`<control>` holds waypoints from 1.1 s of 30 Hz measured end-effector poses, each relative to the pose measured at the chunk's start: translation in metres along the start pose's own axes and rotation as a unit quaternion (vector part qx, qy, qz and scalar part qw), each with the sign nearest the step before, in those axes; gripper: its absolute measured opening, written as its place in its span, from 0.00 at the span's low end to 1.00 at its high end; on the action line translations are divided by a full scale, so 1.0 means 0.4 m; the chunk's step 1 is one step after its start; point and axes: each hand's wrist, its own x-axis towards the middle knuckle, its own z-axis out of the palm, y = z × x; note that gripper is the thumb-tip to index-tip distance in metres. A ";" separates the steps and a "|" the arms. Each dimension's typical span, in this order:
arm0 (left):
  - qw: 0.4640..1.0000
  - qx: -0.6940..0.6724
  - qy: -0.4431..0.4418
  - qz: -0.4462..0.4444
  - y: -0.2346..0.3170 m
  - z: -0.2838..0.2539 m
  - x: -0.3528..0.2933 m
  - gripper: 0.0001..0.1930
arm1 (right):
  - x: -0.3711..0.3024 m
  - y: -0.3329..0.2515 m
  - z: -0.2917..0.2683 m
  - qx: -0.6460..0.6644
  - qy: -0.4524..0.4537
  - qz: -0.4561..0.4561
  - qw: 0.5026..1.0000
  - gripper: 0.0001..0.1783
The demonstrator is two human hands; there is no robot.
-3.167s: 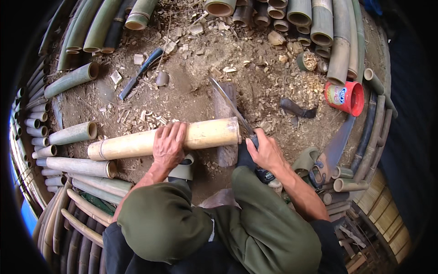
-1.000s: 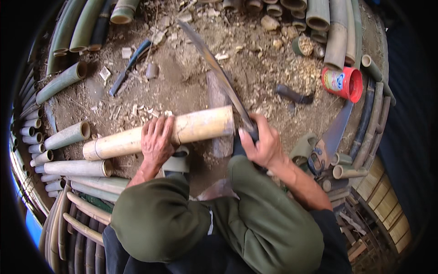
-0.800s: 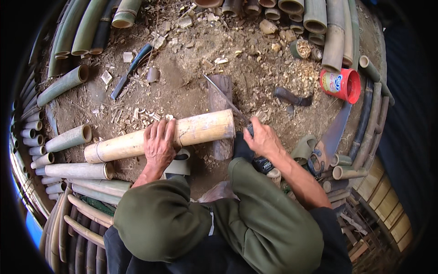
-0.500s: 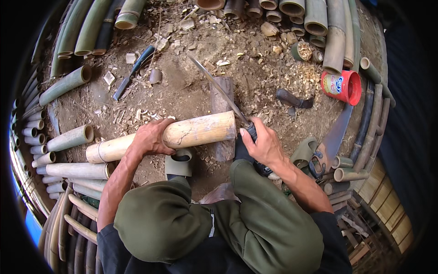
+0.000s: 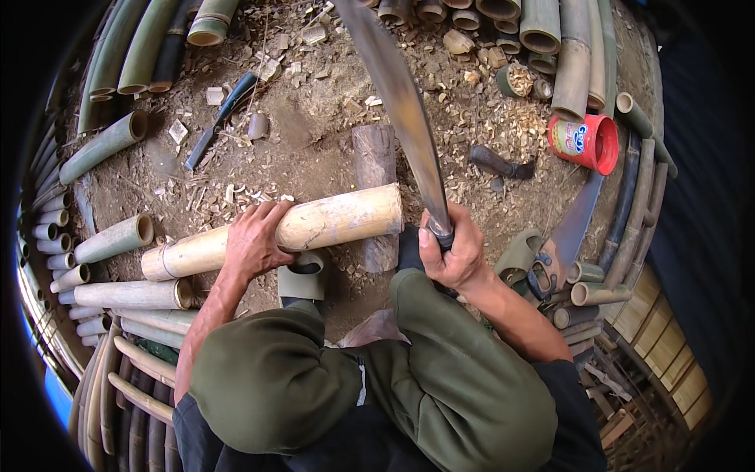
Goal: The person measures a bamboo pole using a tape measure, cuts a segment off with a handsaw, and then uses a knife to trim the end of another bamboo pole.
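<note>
A pale bamboo section (image 5: 338, 218) lies slantwise in front of me, its right end over a short wooden block (image 5: 375, 157). My left hand (image 5: 255, 236) is closed round the bamboo near its middle. In my right hand (image 5: 456, 250) is a machete (image 5: 409, 118), gripped by its dark handle. The long blade rises past the bamboo's right end toward the far edge of the view, slightly smeared by motion. Blade and bamboo look apart.
On the chip-strewn ground lie a blue-handled chisel-like tool (image 5: 222, 118), a dark-handled short blade (image 5: 501, 164) and a handsaw (image 5: 572, 236). A red tub (image 5: 583, 144) lies tipped at the right. Bamboo tubes (image 5: 130, 294) line both sides and the far edge.
The machete has swung up and away from the bamboo's right end, with its blade now raised. My right hand has turned and shifted slightly. My left hand keeps its hold.
</note>
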 end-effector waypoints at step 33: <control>0.983 0.102 0.151 0.008 0.024 0.069 -0.037 0.45 | 0.019 -0.024 -0.026 0.004 -0.073 0.095 0.993 0.19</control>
